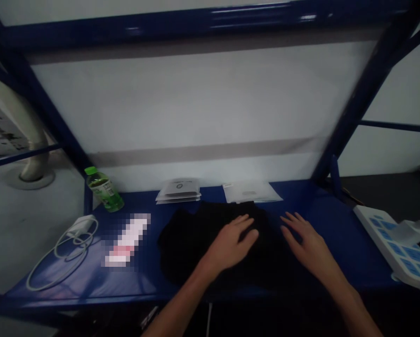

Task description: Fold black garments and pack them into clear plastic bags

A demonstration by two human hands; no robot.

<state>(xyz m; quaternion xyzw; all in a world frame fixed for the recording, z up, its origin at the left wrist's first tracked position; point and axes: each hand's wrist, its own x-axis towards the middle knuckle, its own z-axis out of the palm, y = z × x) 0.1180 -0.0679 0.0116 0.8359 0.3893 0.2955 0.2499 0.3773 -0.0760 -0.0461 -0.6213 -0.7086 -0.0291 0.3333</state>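
Cloth fills the middle of my view: a black garment (192, 243) lies bunched on the blue desk (336, 229), towards its front edge. I see 2 hands on it. The left hand (231, 243) lies palm down on the fabric, fingers loosely spread, gripping nothing. The right hand (308, 245) is just beside it, also open and flat, with its fingers pointing towards the back wall. The dark fabric blends into shadow there, so I cannot tell exactly where the garment's right edge runs.

Just behind the garment lie a small stack of pale packets (178, 190) and, to its right, a flat white packet (251, 191). A green bottle (104, 189) stands upright at the back left corner. Near the left edge a white charger (80, 226) rests with its cable (60, 255) looped loosely. A blurred pink-and-white oblong (127, 241) lies between the cable and the garment. A white power strip (395, 243) sits at the far right, well apart from the right hand.
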